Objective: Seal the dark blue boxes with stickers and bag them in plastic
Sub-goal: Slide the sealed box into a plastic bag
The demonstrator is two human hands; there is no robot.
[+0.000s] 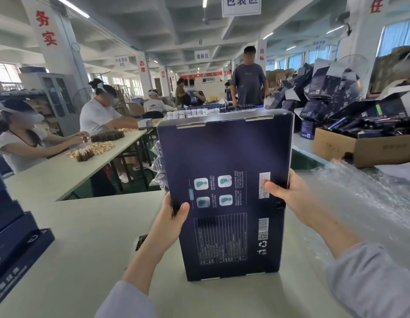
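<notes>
A dark blue box (224,191) stands upright on the tabletop (84,237) between both hands. The left hand (172,216) grips its left edge and the right hand (289,191) grips its right edge, thumbs on the printed face. Clear plastic bags (360,191) lie just right of the right hand.

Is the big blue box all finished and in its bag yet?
Not yet. Done: the dark blue box looks closed at its top; I cannot tell whether a seal sticker is on. In hand: the left hand and right hand grip its sides, standing it upright on the table. Left: no plastic is round it, the plastic bags lie to its right, and more blue boxes wait at the left.
</notes>
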